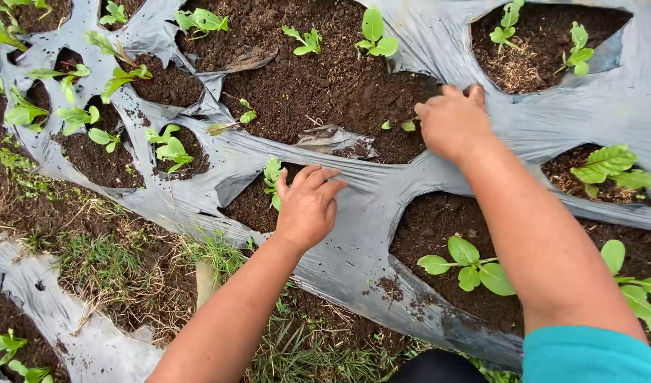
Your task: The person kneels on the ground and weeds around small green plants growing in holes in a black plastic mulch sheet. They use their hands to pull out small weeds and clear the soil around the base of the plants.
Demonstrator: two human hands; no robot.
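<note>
Hands pressed on grey plastic mulch sheet (382, 191) over a planted bed of dark soil (318, 85).

Seedlings (467, 262) already stood in most of the torn openings, so the planting looked largely done, while the big middle opening held mostly bare soil with only a few small sprouts. The left hand (307, 206) lay palm down on the sheet at the edge of a small opening, fingers together and extended, holding nothing. The right hand (453, 120) reached farther out, fingers curled at the plastic's edge beside the soil; whether they pinched the film could not be told.
</note>
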